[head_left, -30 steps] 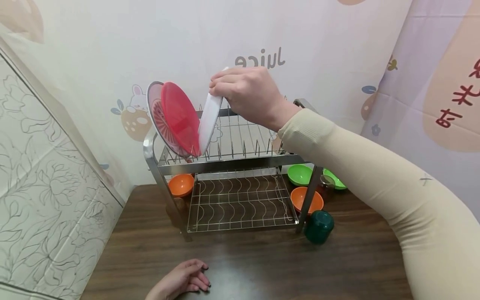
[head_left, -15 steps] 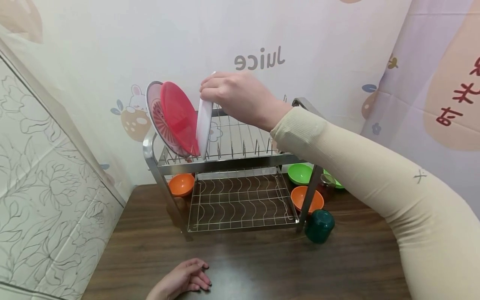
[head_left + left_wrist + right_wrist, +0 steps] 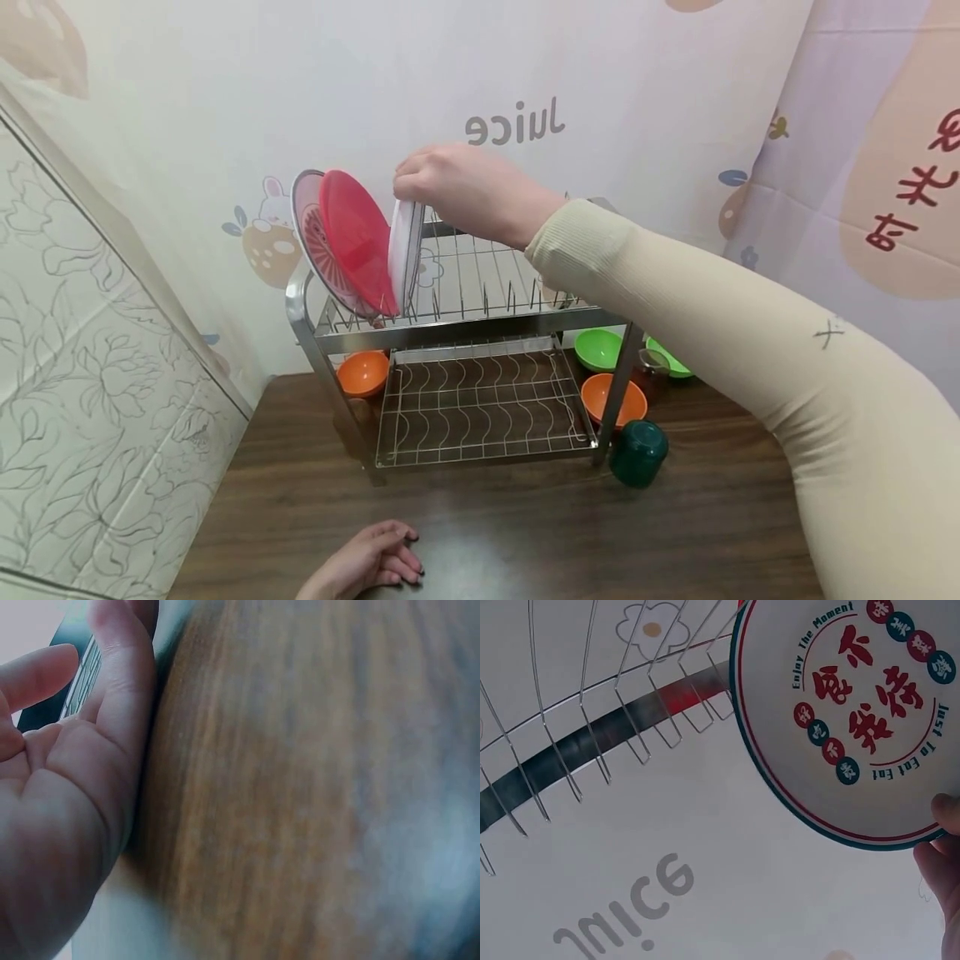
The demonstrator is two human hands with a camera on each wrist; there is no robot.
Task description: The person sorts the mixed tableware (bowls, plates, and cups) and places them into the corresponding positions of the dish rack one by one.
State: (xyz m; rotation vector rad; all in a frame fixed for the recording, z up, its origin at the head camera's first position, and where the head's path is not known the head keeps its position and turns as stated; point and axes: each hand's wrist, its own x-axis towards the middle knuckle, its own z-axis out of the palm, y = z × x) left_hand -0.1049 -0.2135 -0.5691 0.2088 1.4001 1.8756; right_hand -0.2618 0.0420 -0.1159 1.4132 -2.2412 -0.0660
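My right hand (image 3: 457,187) pinches the top edge of a white plate (image 3: 404,258), which stands on edge in the upper tier of a metal dish rack (image 3: 450,333). In the right wrist view the plate (image 3: 810,802) shows a green and red rim and red printed characters, with thumb and finger at its edge. Just left of it lean a red plate (image 3: 356,237) and a larger patterned plate (image 3: 307,208). My left hand (image 3: 367,558) rests on the wooden table (image 3: 510,533) with loosely bent fingers, holding nothing; the left wrist view shows its palm (image 3: 67,802) beside the wood.
An orange bowl (image 3: 363,372) sits behind the rack's left leg. By the right leg are another orange bowl (image 3: 611,402), green bowls (image 3: 597,348), a clear glass (image 3: 652,367) and a dark green cup (image 3: 639,452). A printed curtain (image 3: 637,100) hangs behind.
My right hand has moved left and slightly down with the white plate, which now stands more upright, close to the red plate. The left hand has stayed in place.
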